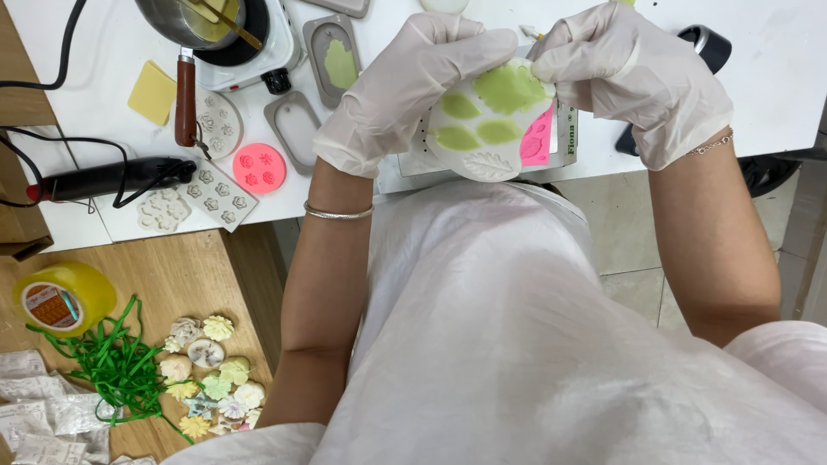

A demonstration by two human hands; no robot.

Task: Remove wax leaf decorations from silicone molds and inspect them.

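Note:
Both my hands wear thin white gloves. My left hand (pixel 405 82) and my right hand (pixel 633 73) together grip a round white silicone mould (pixel 487 129) with leaf-shaped cavities, several filled with pale green wax. The mould is bent between my fingers above the white table's (pixel 775 95) near edge. A pink mould (pixel 537 142) lies just under it, beside a small white board (pixel 413 159).
A white hotplate (pixel 258 52) with a metal pot (pixel 185 21) of yellow wax stands at the back left. Grey moulds (pixel 332 60), a pink round mould (pixel 258 168), a black tool (pixel 103 179), a yellow tape roll (pixel 62 297), green cord (pixel 116 362) and small wax flowers (pixel 211 370) lie around.

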